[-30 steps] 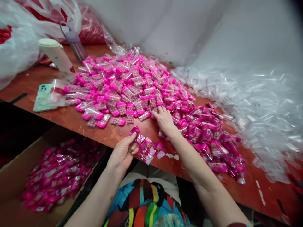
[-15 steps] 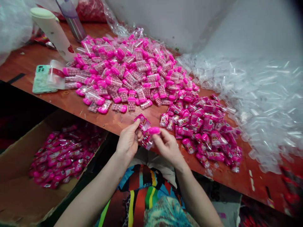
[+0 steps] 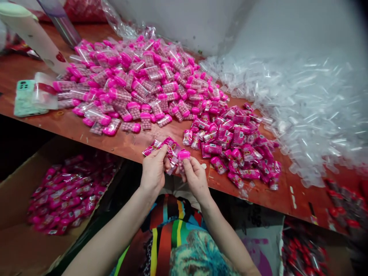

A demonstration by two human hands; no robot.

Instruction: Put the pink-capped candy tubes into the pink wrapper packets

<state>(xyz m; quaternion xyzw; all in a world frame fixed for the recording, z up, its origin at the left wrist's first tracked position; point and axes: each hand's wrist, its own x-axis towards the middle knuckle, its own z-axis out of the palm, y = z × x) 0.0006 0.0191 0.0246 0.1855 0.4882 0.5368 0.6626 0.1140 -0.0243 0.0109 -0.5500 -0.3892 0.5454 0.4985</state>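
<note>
My left hand (image 3: 154, 165) pinches a magenta printed wrapper (image 3: 171, 147) at the table's front edge. Between the fingers of my right hand (image 3: 195, 174) is a small clear candy bottle with a pink cap (image 3: 183, 155), held cap up and close against the wrapper. Whether the bottle is partly inside the wrapper I cannot tell. Beyond my hands lies a large heap of pink-capped bottles (image 3: 138, 88) filled with small pale pink balls. To the right of my right hand is a pile of magenta wrapped bottles (image 3: 238, 142).
Clear empty plastic bottles (image 3: 313, 111) spread over the table's right side. A phone (image 3: 27, 97), a cream tumbler (image 3: 31, 38) and a grey bottle (image 3: 61, 23) stand or lie at the left. Below the edge, a cardboard box (image 3: 17, 214) holds wrapped pieces (image 3: 69, 195).
My right hand has turned the bottle from lying sideways to cap up and brought it against the wrapper. More of the wrapper shows left of my left thumb. The view has shifted right.
</note>
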